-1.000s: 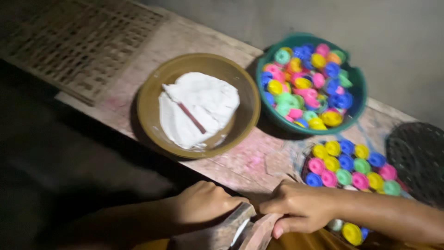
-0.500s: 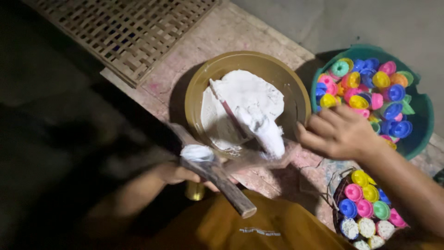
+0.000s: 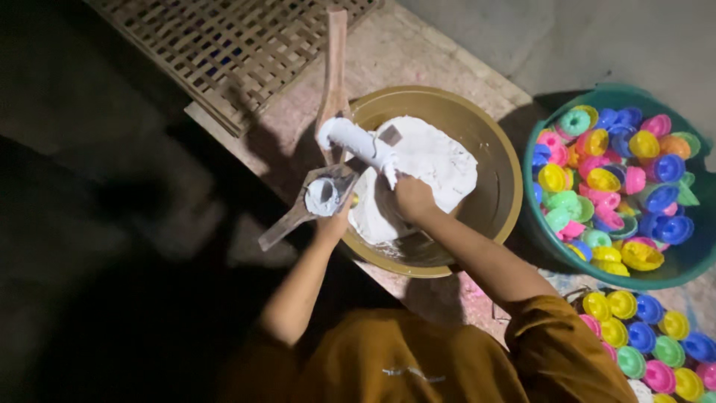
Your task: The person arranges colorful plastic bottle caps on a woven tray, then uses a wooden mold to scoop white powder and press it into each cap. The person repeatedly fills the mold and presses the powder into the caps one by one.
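A brown bowl (image 3: 498, 157) holds a mass of white dough (image 3: 440, 160). My right hand (image 3: 412, 198) grips a long roll of that dough (image 3: 358, 142) and lifts it up over the bowl's left rim. My left hand (image 3: 332, 218) holds a wooden press (image 3: 317, 195) beside the bowl; its round cylinder is packed with white dough. One wooden handle of the press (image 3: 334, 67) points away from me, the other (image 3: 280, 231) points down to the left.
A green basin (image 3: 675, 272) full of small coloured plastic moulds stands right of the bowl. More coloured moulds (image 3: 649, 339) lie in rows at lower right. A woven bamboo mat (image 3: 224, 45) lies at the top left. Everything rests on a pinkish concrete slab (image 3: 418, 56).
My right hand came back from the green basin to the bowl and pulled up a roll of dough. My left hand raised the press toward the bowl's rim.
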